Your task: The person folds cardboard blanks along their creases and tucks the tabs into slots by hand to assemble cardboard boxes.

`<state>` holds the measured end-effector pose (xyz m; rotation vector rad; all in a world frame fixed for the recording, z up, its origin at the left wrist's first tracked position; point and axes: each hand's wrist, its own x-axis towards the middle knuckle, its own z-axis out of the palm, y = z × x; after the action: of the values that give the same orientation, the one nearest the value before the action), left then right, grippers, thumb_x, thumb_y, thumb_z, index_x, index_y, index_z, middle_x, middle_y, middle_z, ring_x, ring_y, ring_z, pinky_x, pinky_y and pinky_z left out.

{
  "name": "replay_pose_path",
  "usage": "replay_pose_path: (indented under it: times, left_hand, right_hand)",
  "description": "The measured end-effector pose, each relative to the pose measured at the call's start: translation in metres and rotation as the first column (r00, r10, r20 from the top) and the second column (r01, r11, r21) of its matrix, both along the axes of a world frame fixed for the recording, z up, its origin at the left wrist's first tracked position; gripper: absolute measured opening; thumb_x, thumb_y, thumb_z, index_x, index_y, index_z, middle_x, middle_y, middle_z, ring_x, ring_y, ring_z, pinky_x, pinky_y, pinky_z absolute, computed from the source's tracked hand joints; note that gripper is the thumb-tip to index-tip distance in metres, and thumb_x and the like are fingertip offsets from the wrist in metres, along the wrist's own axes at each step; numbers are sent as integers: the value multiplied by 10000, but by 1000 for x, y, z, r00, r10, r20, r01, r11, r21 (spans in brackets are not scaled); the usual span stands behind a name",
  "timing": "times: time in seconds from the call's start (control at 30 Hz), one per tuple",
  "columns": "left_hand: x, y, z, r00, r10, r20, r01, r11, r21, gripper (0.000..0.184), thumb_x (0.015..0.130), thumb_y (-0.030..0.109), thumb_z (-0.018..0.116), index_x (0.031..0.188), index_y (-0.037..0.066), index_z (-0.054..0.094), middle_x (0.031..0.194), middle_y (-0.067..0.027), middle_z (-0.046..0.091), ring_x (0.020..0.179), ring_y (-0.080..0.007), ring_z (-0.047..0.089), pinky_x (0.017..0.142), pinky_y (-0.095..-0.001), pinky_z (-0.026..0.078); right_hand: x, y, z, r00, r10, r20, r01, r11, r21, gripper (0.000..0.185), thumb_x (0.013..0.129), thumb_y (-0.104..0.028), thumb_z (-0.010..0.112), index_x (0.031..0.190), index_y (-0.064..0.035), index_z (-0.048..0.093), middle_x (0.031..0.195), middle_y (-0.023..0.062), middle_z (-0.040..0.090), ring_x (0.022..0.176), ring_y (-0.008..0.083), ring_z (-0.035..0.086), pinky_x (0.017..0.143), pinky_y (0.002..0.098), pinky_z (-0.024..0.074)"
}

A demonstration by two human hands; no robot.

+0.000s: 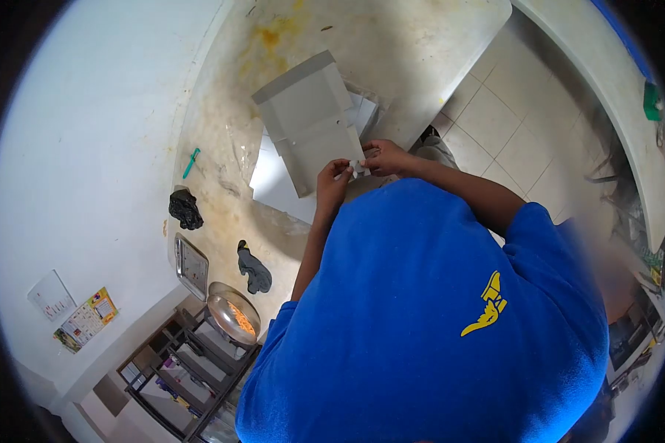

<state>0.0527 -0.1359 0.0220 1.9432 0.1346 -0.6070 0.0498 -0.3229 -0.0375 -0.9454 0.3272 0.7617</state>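
Observation:
An unfolded grey-white cardboard box (pixel 314 122) lies open on the worktable, its lid side away from me. At its near corner my left hand (pixel 332 184) is closed, fingertips pinching a small whitish flap. My right hand (pixel 386 158) pinches the same corner from the other side, close to the left fingers. Fingers partly hide the folded part between them. Beneath the box, more white flat sheets (pixel 275 181) rest on clear plastic wrap.
Along the table's left side are a green pen-like item (pixel 191 163), a black plastic bag (pixel 185 210), a dark glove-like item (pixel 253 269), a metal tray (pixel 191 267) and a metal bowl (pixel 233 314) with orange contents. A dark shelf rack (pixel 192 369) stands beyond; tiled floor (pixel 506 125) lies right.

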Motion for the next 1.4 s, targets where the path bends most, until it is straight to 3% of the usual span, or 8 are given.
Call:
replay_pose_path:
  times: [0.17,0.27,0.47,0.57,0.97,1.07,1.27,1.4]
  left_hand:
    - [0,0,-3,1000,17,-4,-17,1000,-3,203,823,115,617,970,-25,612,866,-119,659,829,-181,628,761,-298,479]
    - [1,-2,2,999,-23,40,18,990,139,224,819,152,624,960,-22,621,860,-118,663,804,-177,632,749,-298,482]
    - [-2,-4,1,997,0,73,-13,985,175,231,824,142,614,993,-16,611,889,-122,661,831,-176,627,760,-295,480]
    - [-2,-4,2,998,65,-10,-65,997,33,246,825,94,602,1047,-12,582,920,-125,651,856,-174,617,767,-290,476]
    - [6,-5,13,988,85,-127,-102,986,-133,229,841,27,565,1067,-13,573,910,-74,628,832,-129,581,759,-249,458]
    - [7,-1,7,982,114,-153,-148,960,-236,207,848,46,578,1046,-14,592,906,-66,635,824,-124,582,758,-248,457]
    - [5,-3,7,990,118,-80,-129,981,-144,204,850,103,614,1010,-25,617,891,-54,645,808,-111,585,761,-243,457]
    - [7,-2,-4,993,120,-7,-120,986,-118,230,853,145,616,1009,-25,620,893,-75,654,804,-127,598,760,-254,464]
  right_hand:
    - [0,1,18,993,19,118,9,972,-235,538,659,-127,761,1143,-59,536,811,68,626,659,150,605,563,275,525]
    - [1,2,21,991,44,127,-1,947,-322,556,627,-157,785,1125,-69,552,822,62,631,663,149,614,573,276,533]
    - [2,5,17,990,42,133,1,951,-310,551,630,-147,768,1127,-61,550,898,96,644,712,161,633,598,280,540]
    - [3,4,18,995,41,90,-6,935,-355,553,636,-127,755,1140,-57,537,929,107,631,758,174,627,601,286,541]
    - [5,-3,26,999,54,8,-53,995,-87,617,723,-146,760,1240,-71,431,925,58,600,843,140,584,631,280,515]
    - [9,-2,31,998,57,-2,-57,992,-113,609,725,-142,759,1236,-62,437,913,59,603,821,134,591,632,276,515]
    - [11,6,21,992,15,129,30,939,-343,550,707,-144,745,1175,-2,493,933,108,635,712,173,618,598,269,519]
    - [15,7,36,993,10,114,31,936,-349,496,732,-78,718,1168,-2,493,856,65,594,744,134,598,607,249,524]
